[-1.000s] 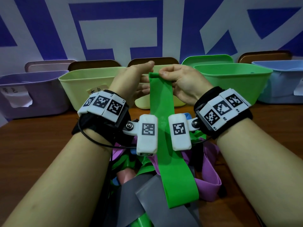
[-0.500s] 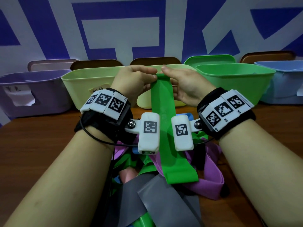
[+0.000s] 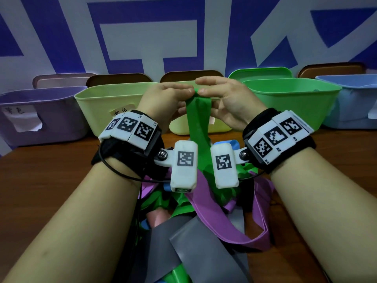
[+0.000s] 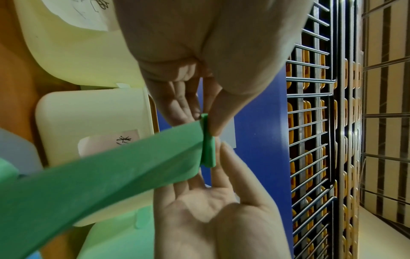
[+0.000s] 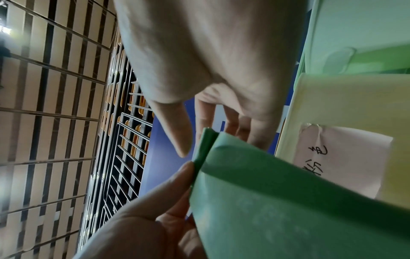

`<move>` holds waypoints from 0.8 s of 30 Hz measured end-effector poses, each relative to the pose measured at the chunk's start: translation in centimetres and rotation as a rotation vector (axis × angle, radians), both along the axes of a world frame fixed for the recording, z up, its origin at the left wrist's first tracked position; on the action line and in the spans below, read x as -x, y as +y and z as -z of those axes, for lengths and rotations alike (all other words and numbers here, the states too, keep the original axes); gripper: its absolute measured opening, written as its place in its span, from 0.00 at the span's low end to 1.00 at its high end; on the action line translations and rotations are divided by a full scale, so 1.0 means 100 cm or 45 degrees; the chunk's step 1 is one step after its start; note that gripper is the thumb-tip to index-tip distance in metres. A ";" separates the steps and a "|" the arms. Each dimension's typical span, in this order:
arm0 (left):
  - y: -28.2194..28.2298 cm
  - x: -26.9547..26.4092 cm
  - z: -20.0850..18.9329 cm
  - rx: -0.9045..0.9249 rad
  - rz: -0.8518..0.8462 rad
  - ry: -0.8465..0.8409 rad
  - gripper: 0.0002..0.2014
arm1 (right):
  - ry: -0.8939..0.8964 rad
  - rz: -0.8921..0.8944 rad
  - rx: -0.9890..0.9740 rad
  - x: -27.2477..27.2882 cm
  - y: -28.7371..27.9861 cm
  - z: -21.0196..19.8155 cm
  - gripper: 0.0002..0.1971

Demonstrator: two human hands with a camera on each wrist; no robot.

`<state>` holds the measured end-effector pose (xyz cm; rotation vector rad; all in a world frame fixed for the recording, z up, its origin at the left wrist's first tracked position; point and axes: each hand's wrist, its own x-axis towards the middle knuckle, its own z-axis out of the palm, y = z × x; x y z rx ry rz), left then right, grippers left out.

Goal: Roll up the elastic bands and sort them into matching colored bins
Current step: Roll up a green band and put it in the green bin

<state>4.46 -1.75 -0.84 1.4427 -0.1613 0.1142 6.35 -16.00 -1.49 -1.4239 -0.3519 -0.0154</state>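
Observation:
A green elastic band (image 3: pixel 199 127) hangs between my wrists, its top end turned into a small tight roll (image 4: pixel 208 143). My left hand (image 3: pixel 184 92) pinches that roll between thumb and fingers from the left. Facing it, my right hand (image 3: pixel 206 91) holds the other side, thumb (image 5: pixel 180 140) in front and fingers behind the band (image 5: pixel 266 192). The band's tail drops into a tangled pile of bands (image 3: pixel 204 217) on the table, under my forearms. The green bin (image 3: pixel 291 101) stands at the back right.
Along the back wall stand a purple bin (image 3: pixel 40 117), a yellow-green bin (image 3: pixel 110 103) and a light blue bin (image 3: pixel 355 103), with lids propped behind them. A pale yellow lid (image 3: pixel 179 127) leans beyond my hands. Bare wooden table (image 3: pixel 51 170) lies on both sides.
Both hands have closed over the band's top edge and rolled it. The hanging tail has been drawn up and is shorter over the pile.

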 end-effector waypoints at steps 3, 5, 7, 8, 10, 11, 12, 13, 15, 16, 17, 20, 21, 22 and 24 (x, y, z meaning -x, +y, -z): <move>0.001 0.000 0.000 -0.001 0.007 -0.016 0.08 | 0.055 -0.007 0.081 -0.001 -0.001 0.001 0.11; 0.001 0.001 0.000 -0.005 0.020 -0.024 0.08 | 0.062 0.031 0.115 -0.001 0.000 0.002 0.13; 0.000 0.001 0.000 0.001 0.019 -0.027 0.09 | 0.019 0.056 0.130 -0.002 0.001 0.004 0.09; -0.001 0.000 0.000 0.003 0.011 -0.021 0.10 | -0.002 0.068 0.120 -0.002 0.001 0.004 0.07; -0.001 -0.002 0.000 0.000 -0.007 0.033 0.09 | -0.025 0.096 0.082 -0.003 0.001 0.003 0.05; -0.001 -0.002 0.000 -0.007 -0.009 0.072 0.07 | -0.032 0.105 0.059 -0.004 0.000 0.002 0.04; -0.002 -0.002 0.000 -0.023 -0.009 0.110 0.06 | -0.041 0.105 0.040 -0.004 0.000 0.002 0.04; -0.002 -0.002 0.000 -0.052 -0.011 0.141 0.10 | -0.049 0.100 0.025 -0.004 0.000 0.001 0.05; -0.002 -0.003 0.000 -0.100 -0.021 0.166 0.15 | -0.059 0.080 0.016 -0.004 0.001 0.001 0.06; -0.002 -0.002 0.000 -0.091 -0.016 0.156 0.15 | -0.062 0.067 0.023 -0.004 0.001 0.001 0.06; -0.002 -0.001 0.001 -0.067 -0.009 0.135 0.14 | -0.063 0.054 0.036 -0.004 0.000 0.001 0.07; -0.002 0.001 0.001 -0.024 0.008 0.052 0.09 | -0.045 0.017 0.045 -0.004 0.000 0.001 0.10; -0.001 0.001 0.002 -0.003 0.007 0.031 0.09 | -0.036 0.007 0.039 -0.004 0.000 0.001 0.11; -0.001 0.001 0.001 0.026 0.002 0.017 0.09 | -0.025 -0.005 0.034 -0.005 -0.001 0.002 0.11; -0.001 0.001 0.001 0.081 -0.003 -0.002 0.07 | 0.009 -0.034 0.063 -0.006 -0.001 0.003 0.14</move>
